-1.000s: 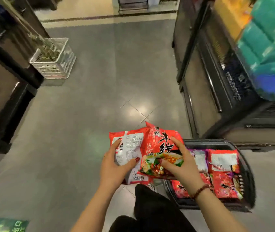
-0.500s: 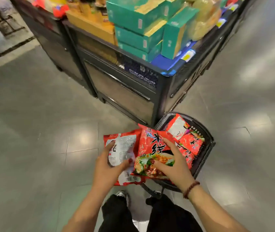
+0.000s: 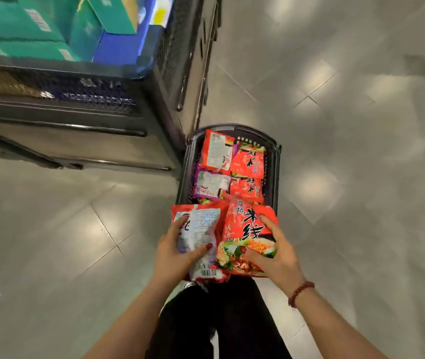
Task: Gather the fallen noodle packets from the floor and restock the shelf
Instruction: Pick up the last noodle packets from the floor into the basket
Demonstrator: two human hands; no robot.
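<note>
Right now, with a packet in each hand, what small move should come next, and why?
Probably lower both into the basket: the left hand grips a back-up packet, the right hand a front-up packet, both at its near end, where other packets already lie.

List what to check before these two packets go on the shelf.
1. Grip of left hand on the red noodle packet showing its white label: ok.
2. Grip of right hand on the red noodle packet with black characters: ok.
3. Both packets undamaged: cannot tell, blurred.
4. No packets loose on the grey tiled floor: ok in view.
5. Dark plastic basket emptied: not ok, packets inside.
6. Free slot on the dark metal shelf: cannot tell, only teal boxes show.
</note>
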